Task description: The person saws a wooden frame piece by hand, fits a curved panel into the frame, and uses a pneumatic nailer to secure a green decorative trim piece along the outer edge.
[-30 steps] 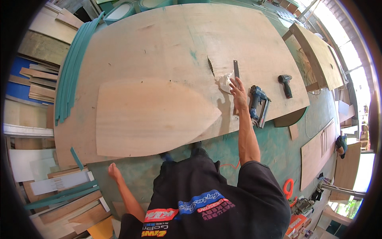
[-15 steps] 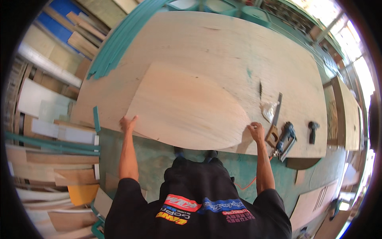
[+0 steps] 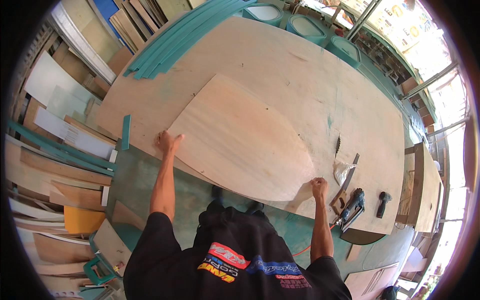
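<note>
A thin plywood sheet, with a straight left end and a curved, rounded right end, lies flat on the larger wooden tabletop in front of me. At the sheet's near left corner, my left hand is closed on the edge, its thumb stretched over the top face. By the rounded right end, my right hand is closed with the fingers pinched together, just off the sheet's edge. Whatever those fingers hold, if anything, is too small to make out. A shadow falls between this hand and the sheet.
Right of my right hand lie a handsaw, a clear plastic bag, a nail gun with an orange hose, and a dark power tool. Teal strips are piled at the far left; a short teal piece overhangs the left edge.
My view has turned and shifted, so the table appears rotated. My left hand still grips the sheet's corner; my right hand stays pinched by the curved end.
</note>
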Demonstrator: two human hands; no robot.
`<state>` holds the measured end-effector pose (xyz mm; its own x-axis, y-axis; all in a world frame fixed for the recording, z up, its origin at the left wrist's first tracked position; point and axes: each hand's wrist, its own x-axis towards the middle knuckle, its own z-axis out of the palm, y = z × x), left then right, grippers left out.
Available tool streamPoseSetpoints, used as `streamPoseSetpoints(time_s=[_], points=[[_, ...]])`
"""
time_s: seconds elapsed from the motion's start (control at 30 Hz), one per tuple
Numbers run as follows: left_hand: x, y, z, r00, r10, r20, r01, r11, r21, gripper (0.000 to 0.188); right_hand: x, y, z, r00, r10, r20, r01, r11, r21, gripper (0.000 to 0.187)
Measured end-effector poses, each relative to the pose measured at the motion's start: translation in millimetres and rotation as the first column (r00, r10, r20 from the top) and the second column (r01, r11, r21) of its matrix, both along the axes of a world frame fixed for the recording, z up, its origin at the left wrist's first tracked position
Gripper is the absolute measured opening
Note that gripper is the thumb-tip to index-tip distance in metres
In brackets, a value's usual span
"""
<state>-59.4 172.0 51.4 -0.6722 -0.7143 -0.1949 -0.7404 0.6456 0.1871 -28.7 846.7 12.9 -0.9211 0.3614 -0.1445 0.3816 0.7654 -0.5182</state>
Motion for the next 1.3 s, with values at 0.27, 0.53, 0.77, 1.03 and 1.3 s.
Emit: streamPoseSetpoints(time_s=[0.27,0.53,0.77,1.03,1.3], points=[[-4.1,-26.6,-23.6,0.993,-0.026,-0.118,0.018,0.998,-0.065,0.082,-7.8,-2.4,-18.2,0.999,0.021,-0.026,-0.021,1.0,-0.022,0.031],[-9.6,-24.8,-11.0,0.998,-0.03,-0.055,0.029,0.999,-0.02,0.086,-13.4,-6.4,2.3,0.995,0.067,0.08,-0.067,0.998,-0.001,0.033],[43.1,-51.0,-43.6,0.847,-0.026,-0.531,0.053,0.998,0.036,0.061,28.4,-192.8,35.9,0.965,0.01,-0.264,-0.144,0.857,-0.495,0.042],[147.9,-85.7,-36.1,0.655,0.556,-0.512,-0.267,0.804,0.532,0.034,112.6,-354.6,59.4,0.773,0.632,0.048,-0.407,0.553,-0.726,0.027],[147.2,-148.0,-4.8,0.643,0.547,-0.536,-0.17,0.785,0.596,0.038,110.7,-397.5,47.7,0.533,0.841,0.096,-0.46,0.383,-0.801,0.041]])
